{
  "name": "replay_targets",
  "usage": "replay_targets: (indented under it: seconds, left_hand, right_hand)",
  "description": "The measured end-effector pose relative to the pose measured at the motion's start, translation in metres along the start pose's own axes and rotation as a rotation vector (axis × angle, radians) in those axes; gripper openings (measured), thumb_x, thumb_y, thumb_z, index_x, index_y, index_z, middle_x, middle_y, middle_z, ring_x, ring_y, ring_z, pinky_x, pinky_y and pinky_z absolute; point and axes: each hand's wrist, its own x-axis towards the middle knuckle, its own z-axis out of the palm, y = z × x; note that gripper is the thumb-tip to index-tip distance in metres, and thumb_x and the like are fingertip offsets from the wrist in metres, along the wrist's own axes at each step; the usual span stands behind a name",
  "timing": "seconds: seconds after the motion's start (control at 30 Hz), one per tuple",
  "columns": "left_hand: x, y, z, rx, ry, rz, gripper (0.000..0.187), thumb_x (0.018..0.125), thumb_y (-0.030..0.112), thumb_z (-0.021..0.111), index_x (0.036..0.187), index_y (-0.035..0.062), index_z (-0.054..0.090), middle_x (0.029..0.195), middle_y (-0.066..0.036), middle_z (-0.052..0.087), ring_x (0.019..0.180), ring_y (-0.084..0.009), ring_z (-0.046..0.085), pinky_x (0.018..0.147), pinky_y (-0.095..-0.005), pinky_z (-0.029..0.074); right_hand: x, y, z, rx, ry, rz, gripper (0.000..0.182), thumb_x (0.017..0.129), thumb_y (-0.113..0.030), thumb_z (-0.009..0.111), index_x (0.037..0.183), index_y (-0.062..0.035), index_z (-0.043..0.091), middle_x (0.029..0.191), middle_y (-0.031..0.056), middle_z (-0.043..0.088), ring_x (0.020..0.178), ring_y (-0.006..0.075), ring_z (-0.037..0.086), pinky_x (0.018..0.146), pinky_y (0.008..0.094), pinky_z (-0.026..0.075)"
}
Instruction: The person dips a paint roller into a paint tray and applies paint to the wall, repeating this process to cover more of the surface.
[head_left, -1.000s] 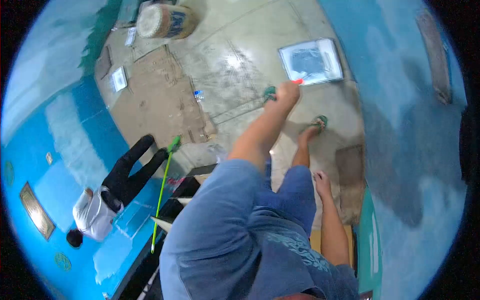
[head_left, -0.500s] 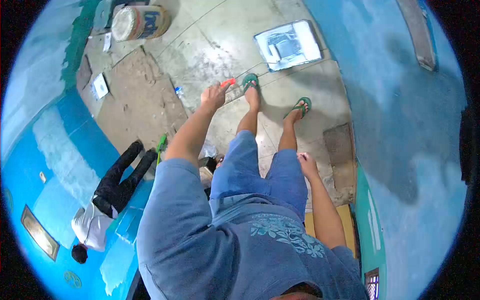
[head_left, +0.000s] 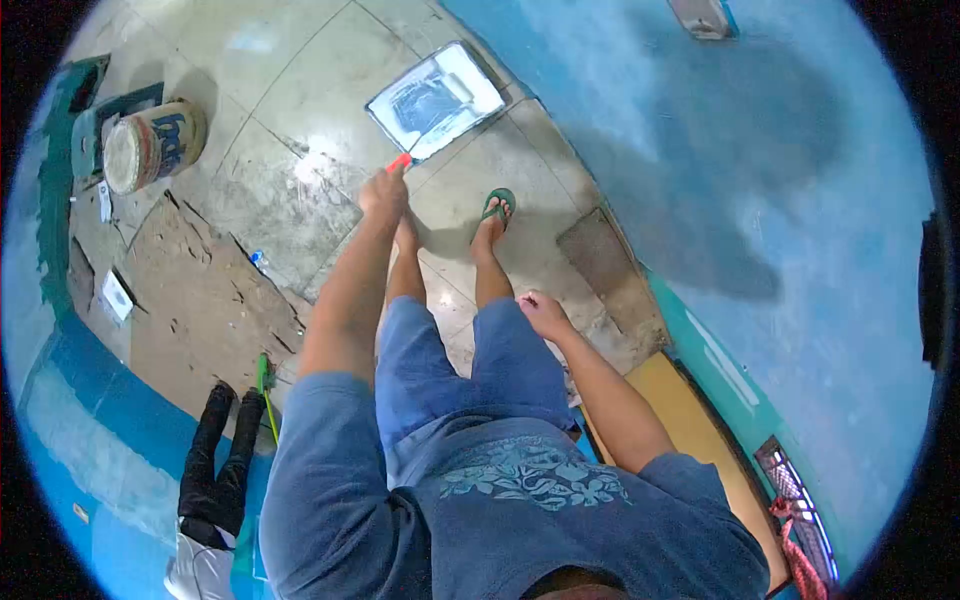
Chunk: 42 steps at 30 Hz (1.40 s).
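My left hand (head_left: pixel 383 192) is closed on the orange-red handle (head_left: pixel 399 161) of a paint roller. The roller's thin rod reaches into a tray (head_left: pixel 480 118) on the floor, where the pale roller head (head_left: pixel 460 87) lies among white paint. Beside my right thigh, my right hand (head_left: pixel 545 315) hangs with curled fingers; what they hold, if anything, is too small to tell. A green flip-flop (head_left: pixel 499 203) is on my right foot, while my left foot is mostly hidden behind my left hand and forearm.
A labelled bucket (head_left: pixel 150 148) stands at the upper left, near brown cardboard (head_left: pixel 190 300) on the floor. Another person in black trousers (head_left: pixel 215 470) is at the lower left. A blue wall (head_left: pixel 740 180) rises on the right, with a yellowish board (head_left: pixel 665 410) below it.
The view has turned and shifted, so the tray, bucket and my feet appear farther left. My left hand, still holding the handle, now appears right at the tray's near edge.
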Motion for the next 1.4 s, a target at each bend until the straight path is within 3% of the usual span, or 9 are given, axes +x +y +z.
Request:
replay_targets:
  seconds: [0.37, 0.6, 0.8, 0.93, 1.03, 1.1, 1.2, 1.27, 1.4]
  left_hand:
    - [-0.091, -0.112, 0.014, 0.044, -0.057, -0.033, 0.046, 0.088, 0.017, 0.046, 0.132, 0.0335, 0.044, 0.109, -0.015, 0.059, 0.092, -0.0360, 0.063, 0.075, -0.0461, 0.052]
    - [-0.034, -0.043, 0.038, -0.099, -0.008, -0.030, 0.030, 0.092, 0.024, 0.043, 0.119, 0.0225, 0.055, 0.102, -0.015, 0.061, 0.093, -0.0346, 0.063, 0.076, -0.0452, 0.052]
    - [-0.019, 0.019, -0.011, -0.136, -0.004, -0.075, 0.032, 0.091, 0.021, 0.041, 0.119, 0.0220, 0.056, 0.099, -0.014, 0.064, 0.088, -0.0314, 0.065, 0.073, -0.0430, 0.053]
    - [-0.026, -0.009, -0.001, -0.172, -0.003, -0.069, 0.030, 0.089, 0.021, 0.043, 0.116, 0.0173, 0.057, 0.094, -0.013, 0.065, 0.088, -0.0316, 0.066, 0.073, -0.0428, 0.053]
    - [-0.076, -0.037, -0.005, -0.243, 0.065, -0.078, 0.021, 0.088, 0.018, 0.048, 0.105, 0.0128, 0.059, 0.094, -0.015, 0.066, 0.084, -0.0320, 0.066, 0.071, -0.0443, 0.052]
    - [-0.105, -0.053, 0.006, -0.243, 0.139, -0.085, 0.021, 0.086, 0.017, 0.049, 0.103, 0.0120, 0.059, 0.094, -0.015, 0.066, 0.084, -0.0328, 0.066, 0.071, -0.0441, 0.052]
    - [-0.119, -0.071, 0.023, -0.210, 0.162, -0.167, 0.025, 0.081, 0.018, 0.052, 0.103, 0.0092, 0.059, 0.094, -0.016, 0.066, 0.087, -0.0340, 0.065, 0.073, -0.0441, 0.051]
    - [-0.128, -0.072, 0.015, -0.247, -0.135, -0.201, 0.027, 0.077, 0.019, 0.053, 0.099, 0.0055, 0.060, 0.099, -0.018, 0.065, 0.092, -0.0343, 0.064, 0.076, -0.0447, 0.051]
    - [-0.121, -0.068, 0.048, -0.313, -0.064, -0.218, 0.027, 0.075, 0.018, 0.055, 0.095, 0.0016, 0.061, 0.097, -0.020, 0.065, 0.091, -0.0351, 0.064, 0.075, -0.0448, 0.051]
  right_hand:
    - [-0.009, 0.002, 0.003, -0.040, -0.039, 0.037, 0.027, 0.089, -0.025, 0.054, 0.097, -0.0020, 0.065, 0.093, 0.0172, 0.065, 0.088, 0.0270, 0.063, 0.080, 0.0351, 0.047]
    - [-0.011, -0.008, -0.002, -0.116, -0.028, -0.029, 0.027, 0.087, -0.026, 0.053, 0.096, -0.0027, 0.065, 0.092, 0.0153, 0.066, 0.087, 0.0285, 0.063, 0.079, 0.0361, 0.047]
    - [0.002, 0.000, 0.004, -0.065, -0.029, -0.018, 0.030, 0.087, -0.028, 0.053, 0.101, -0.0044, 0.065, 0.097, 0.0154, 0.066, 0.093, 0.0296, 0.062, 0.082, 0.0374, 0.047]
    - [-0.001, -0.013, -0.006, -0.129, -0.021, -0.022, 0.028, 0.088, -0.027, 0.053, 0.099, -0.0035, 0.065, 0.093, 0.0131, 0.067, 0.084, 0.0239, 0.064, 0.076, 0.0351, 0.048]
    - [-0.003, -0.003, -0.013, -0.102, -0.028, -0.052, 0.031, 0.087, -0.030, 0.054, 0.101, -0.0053, 0.066, 0.097, 0.0171, 0.065, 0.094, 0.0316, 0.062, 0.081, 0.0381, 0.047]
    - [-0.005, 0.006, -0.017, -0.191, 0.009, -0.046, 0.029, 0.088, -0.026, 0.054, 0.102, -0.0036, 0.064, 0.092, 0.0128, 0.066, 0.085, 0.0226, 0.062, 0.077, 0.0333, 0.047]
    - [-0.011, 0.009, -0.026, -0.189, -0.028, 0.018, 0.029, 0.088, -0.026, 0.054, 0.103, -0.0041, 0.065, 0.094, 0.0124, 0.066, 0.086, 0.0219, 0.062, 0.078, 0.0331, 0.046]
    - [-0.024, -0.001, -0.033, -0.191, -0.016, 0.006, 0.028, 0.088, -0.026, 0.054, 0.103, -0.0042, 0.065, 0.094, 0.0117, 0.066, 0.086, 0.0213, 0.062, 0.078, 0.0333, 0.046]
    - [-0.027, 0.009, -0.036, -0.166, -0.001, 0.008, 0.027, 0.088, -0.024, 0.055, 0.102, -0.0039, 0.065, 0.095, 0.0101, 0.067, 0.086, 0.0200, 0.061, 0.078, 0.0338, 0.047]
